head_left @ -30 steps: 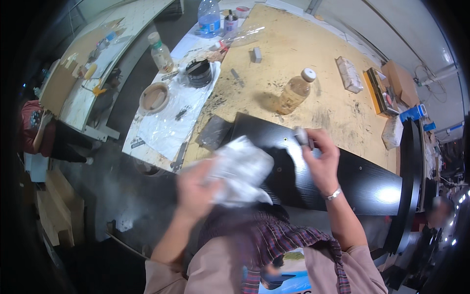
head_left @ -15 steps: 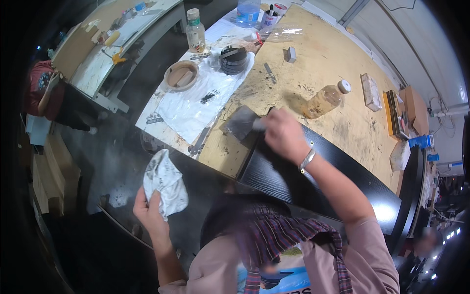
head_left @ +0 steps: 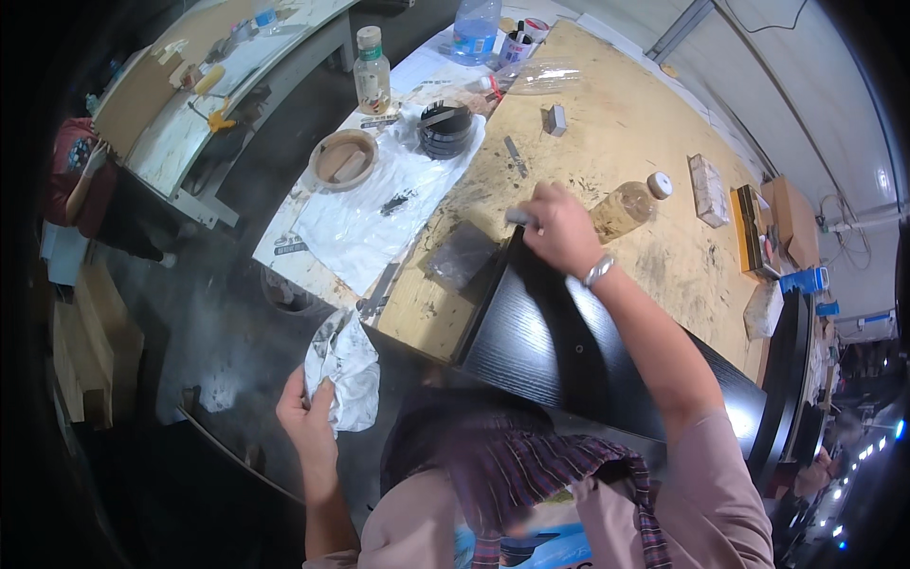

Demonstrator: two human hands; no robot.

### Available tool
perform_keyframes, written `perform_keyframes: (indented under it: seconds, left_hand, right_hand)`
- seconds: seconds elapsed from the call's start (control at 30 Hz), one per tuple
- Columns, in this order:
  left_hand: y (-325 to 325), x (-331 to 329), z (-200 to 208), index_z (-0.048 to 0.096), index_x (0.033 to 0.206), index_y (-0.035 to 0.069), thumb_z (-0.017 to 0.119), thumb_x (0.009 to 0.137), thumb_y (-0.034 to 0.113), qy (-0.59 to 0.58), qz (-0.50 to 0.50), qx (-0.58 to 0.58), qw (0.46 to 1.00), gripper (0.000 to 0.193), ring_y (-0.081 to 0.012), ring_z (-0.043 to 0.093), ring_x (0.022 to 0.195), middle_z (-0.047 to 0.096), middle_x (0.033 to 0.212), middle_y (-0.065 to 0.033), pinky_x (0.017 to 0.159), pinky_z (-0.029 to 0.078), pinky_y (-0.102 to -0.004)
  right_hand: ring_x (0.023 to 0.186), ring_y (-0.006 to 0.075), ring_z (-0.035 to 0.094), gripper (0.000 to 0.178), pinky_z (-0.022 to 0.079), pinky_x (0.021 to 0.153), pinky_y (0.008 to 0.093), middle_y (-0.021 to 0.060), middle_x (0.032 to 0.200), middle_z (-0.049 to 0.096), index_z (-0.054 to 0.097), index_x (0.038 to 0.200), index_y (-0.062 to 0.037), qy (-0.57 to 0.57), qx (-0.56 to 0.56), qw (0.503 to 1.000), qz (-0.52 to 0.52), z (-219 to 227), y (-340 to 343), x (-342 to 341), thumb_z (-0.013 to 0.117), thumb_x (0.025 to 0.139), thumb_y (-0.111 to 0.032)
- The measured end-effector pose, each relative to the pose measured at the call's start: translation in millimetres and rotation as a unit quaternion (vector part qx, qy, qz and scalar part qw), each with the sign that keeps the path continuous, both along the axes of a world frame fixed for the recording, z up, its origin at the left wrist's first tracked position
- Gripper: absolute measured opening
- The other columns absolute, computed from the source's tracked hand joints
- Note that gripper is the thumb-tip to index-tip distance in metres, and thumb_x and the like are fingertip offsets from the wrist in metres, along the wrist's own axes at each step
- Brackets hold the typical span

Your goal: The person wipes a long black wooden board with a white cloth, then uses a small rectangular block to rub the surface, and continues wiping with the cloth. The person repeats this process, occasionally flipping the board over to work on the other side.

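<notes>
My left hand [head_left: 303, 406] is closed on a white cloth [head_left: 349, 375] with dark smudges, held up in front of the bench. A small grey block [head_left: 518, 217] is pinched in the fingers of my right hand [head_left: 567, 235], at the far corner of a black wood-grain board [head_left: 531, 327]. That board lies on the bench near my body, and my right forearm passes over it. Beside the board's left end is a dark grey square sheet [head_left: 462, 256]. Beyond my right hand, a clear bottle [head_left: 626, 211] of yellowish liquid with a white cap lies tilted.
On the wooden bench [head_left: 654, 119] are a grey block [head_left: 555, 119] and a flat metal strip [head_left: 515, 156]. White plastic sheeting [head_left: 346, 232] holds a round brown dish [head_left: 318, 163] and black rolls [head_left: 445, 131]. A person [head_left: 81, 175] stands at the far left.
My right hand has moved away from me along the board's end, carrying the grey block to its far corner. My left hand and the cloth have shifted a little to the right.
</notes>
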State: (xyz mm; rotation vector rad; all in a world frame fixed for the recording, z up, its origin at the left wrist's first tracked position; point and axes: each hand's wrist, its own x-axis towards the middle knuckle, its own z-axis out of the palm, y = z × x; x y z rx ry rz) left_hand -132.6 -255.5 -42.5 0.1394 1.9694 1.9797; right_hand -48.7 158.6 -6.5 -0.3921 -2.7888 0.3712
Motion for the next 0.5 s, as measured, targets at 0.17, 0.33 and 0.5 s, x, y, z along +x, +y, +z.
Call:
perform_keyframes:
  seconds: [0.17, 0.33, 0.5]
  left_hand:
    - [18, 3, 9, 0.057, 0.136, -0.006, 0.062, 0.088, -0.007, 0.028, -0.039, -0.023, 0.999, 0.048, -0.009, 0.061, 0.089, 0.067, 0.11, -0.0075, 0.08, 0.05, -0.0237]
    - [31, 2, 4, 0.058, 0.137, -0.006, 0.062, 0.086, -0.01, 0.026, -0.094, -0.035, 0.995, 0.051, -0.0076, 0.06, 0.085, 0.067, 0.107, -0.0052, 0.075, 0.049, -0.022]
    - [50, -5, 14, 0.066, 0.125, -0.004, 0.066, 0.083, -0.008, 0.109, -0.122, -0.06, 0.985, 0.043, -0.0119, 0.061, 0.081, 0.068, 0.098, -0.006, 0.075, 0.049, -0.0254]
  right_hand:
    - [0.088, 0.032, 0.061, 0.015, 0.052, 0.077, 0.0433, 0.011, 0.086, 0.059, 0.075, 0.085, -0.0057, -0.034, -0.137, 0.989, 0.045, 34, -28, 0, 0.065, 0.073, -0.007]
    - [0.085, 0.0297, 0.062, 0.026, 0.055, 0.073, 0.0413, 0.0098, 0.087, 0.06, 0.077, 0.094, -0.0099, -0.061, -0.094, 0.978, 0.178, 17, -61, 17, 0.065, 0.07, -0.006]
    - [0.081, 0.035, 0.063, 0.014, 0.054, 0.072, 0.0435, 0.0151, 0.083, 0.062, 0.075, 0.084, -0.0077, 0.068, -0.002, 0.993, -0.093, 1, 7, 8, 0.065, 0.075, -0.006]
